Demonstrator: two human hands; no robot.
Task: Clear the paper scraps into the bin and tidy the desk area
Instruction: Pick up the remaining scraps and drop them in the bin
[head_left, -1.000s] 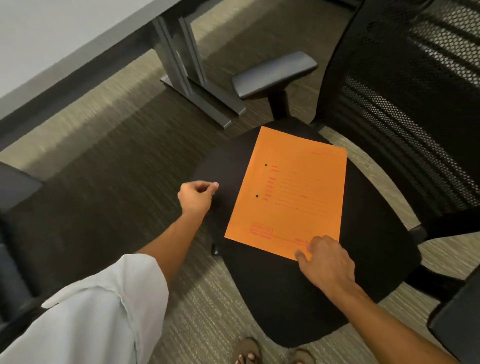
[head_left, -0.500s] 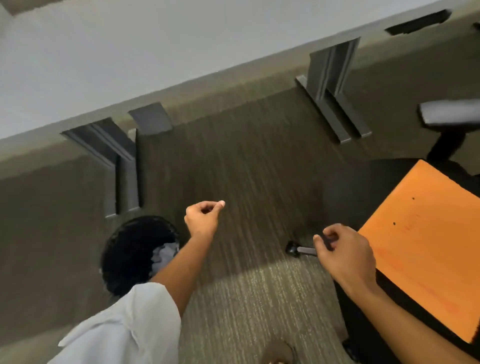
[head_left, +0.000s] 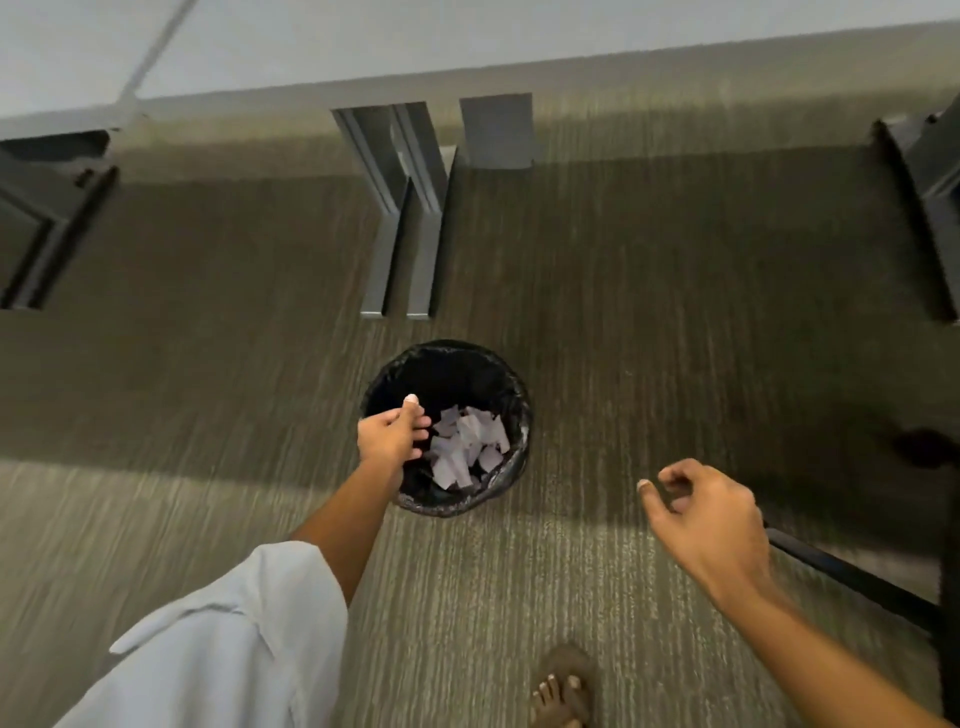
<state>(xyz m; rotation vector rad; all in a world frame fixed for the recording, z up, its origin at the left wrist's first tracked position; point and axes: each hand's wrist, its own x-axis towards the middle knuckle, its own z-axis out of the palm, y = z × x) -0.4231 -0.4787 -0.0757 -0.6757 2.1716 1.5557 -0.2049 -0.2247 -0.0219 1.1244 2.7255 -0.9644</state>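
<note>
A round bin (head_left: 511, 395) lined with a black bag stands on the carpet in the middle of the view. Several pale paper scraps (head_left: 465, 444) lie inside it. My left hand (head_left: 392, 434) hangs over the bin's left rim, thumb stretched out and fingers loosely spread above the scraps; I see nothing held in it. My right hand (head_left: 711, 519) floats over the carpet to the right of the bin, fingers loosely curled and apart, with nothing in it.
Grey desk legs (head_left: 405, 218) stand just behind the bin under the white desk top (head_left: 467, 36). More desk legs are at far left (head_left: 36, 223) and far right (head_left: 935, 197). A black chair base (head_left: 857, 577) reaches in at right. My sandalled foot (head_left: 563, 686) is below.
The view swung left from the chair and its orange folder to the bin. My left hand went from a pinched fist to spread fingers over the bin. My right hand left the chair.
</note>
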